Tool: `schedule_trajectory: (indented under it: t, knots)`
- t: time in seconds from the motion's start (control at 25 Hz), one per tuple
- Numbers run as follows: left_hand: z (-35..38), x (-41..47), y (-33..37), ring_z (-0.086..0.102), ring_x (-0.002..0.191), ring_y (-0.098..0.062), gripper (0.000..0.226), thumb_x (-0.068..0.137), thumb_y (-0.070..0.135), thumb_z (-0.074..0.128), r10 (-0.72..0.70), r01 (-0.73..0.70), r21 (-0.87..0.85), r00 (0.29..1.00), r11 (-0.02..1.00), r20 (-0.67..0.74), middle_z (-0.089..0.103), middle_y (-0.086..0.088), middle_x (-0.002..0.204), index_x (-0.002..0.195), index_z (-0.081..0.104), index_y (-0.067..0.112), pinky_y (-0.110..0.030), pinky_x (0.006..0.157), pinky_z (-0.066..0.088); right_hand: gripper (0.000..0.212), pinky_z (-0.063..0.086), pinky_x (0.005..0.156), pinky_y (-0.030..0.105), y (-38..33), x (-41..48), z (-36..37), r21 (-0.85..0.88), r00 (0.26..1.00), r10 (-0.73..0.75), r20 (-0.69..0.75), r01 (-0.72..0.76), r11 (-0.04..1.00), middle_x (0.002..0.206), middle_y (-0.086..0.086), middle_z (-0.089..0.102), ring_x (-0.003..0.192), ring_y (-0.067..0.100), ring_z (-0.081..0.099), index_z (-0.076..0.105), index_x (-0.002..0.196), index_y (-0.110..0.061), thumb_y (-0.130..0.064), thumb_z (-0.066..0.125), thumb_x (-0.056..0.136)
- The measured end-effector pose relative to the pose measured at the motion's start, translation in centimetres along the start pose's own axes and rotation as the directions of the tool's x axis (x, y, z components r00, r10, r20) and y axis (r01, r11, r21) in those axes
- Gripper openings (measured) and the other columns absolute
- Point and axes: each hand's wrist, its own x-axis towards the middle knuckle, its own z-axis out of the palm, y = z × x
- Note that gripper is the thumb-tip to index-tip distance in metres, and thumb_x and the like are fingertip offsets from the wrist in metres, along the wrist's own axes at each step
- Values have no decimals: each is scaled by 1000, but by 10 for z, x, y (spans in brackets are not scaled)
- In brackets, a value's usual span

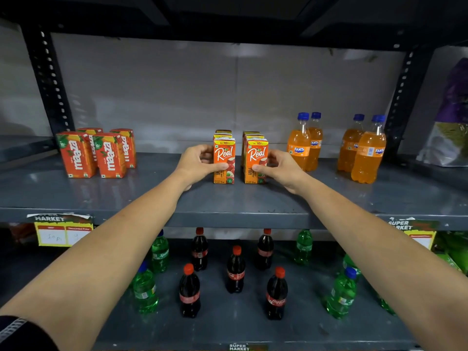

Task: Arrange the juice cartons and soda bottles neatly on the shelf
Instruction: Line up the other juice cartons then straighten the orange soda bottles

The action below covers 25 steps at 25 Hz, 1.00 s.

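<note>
A: Where do the two rows of orange Real apple juice cartons stand?

B: Mid-shelf on the upper grey metal shelf [253, 198], back from its front edge. The left row of orange Real cartons [223, 160] and the right row of orange Real cartons [255, 162] run toward the grey back wall, with a narrow gap between them.

A: And the hands?

B: Both bare arms reach forward and up. The left hand [197, 164] clasps the front carton of the left row, thumb across its face, fingers round its outer side. The right hand [281, 168] grips the front carton of the right row the same way, mirrored.

A: What else is on that shelf?

B: Four red-orange Maaza juice cartons [97, 153] toward the left end, four orange Fanta bottles with blue caps [336, 148] toward the right end, beside a black perforated upright.

A: Below?

B: On the lower grey shelf [240, 330] stand dark cola bottles with red caps [235, 272] in the middle, green Sprite bottles [145, 290] on either side. A yellow price label [63, 233] hangs on the upper shelf's front edge, left.
</note>
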Motion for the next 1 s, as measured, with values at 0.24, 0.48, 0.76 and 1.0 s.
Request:
schedule_trajectory:
  t: [0.24,0.48,0.76,1.0]
  knots:
    - [1,-4,-1,60,115,-20,62,73,23,79,-7,7,23,1000,1000,-16,62,-7,127,128,52,12,-34,87,52,56,54,92,38,3,1,-2,-83,1000,-3,-5,2,997,130,9,58,120,24,57,47,131,-10,-26,69,82]
    - [3,-16,5,53,86,-12,57,66,41,82,324,-247,297,914,922,-246,55,0,101,107,53,15,-25,71,46,44,53,76,22,10,-32,-36,-208,989,-92,-116,67,976,101,0,68,93,14,65,63,111,-11,-33,75,76]
    - [60,-55,46,54,72,-12,33,80,55,60,616,-649,603,726,464,306,56,10,74,75,55,23,-26,57,39,18,53,77,26,-19,-46,-122,-549,914,-329,-238,153,822,90,6,71,81,14,64,69,90,-9,-26,68,84]
    - [131,-59,77,56,91,-13,42,82,64,51,316,-578,574,809,579,496,60,6,100,95,59,24,-31,71,46,61,46,77,27,-50,13,-140,-634,967,-213,-137,79,769,113,11,63,104,24,60,53,122,-6,-44,71,77]
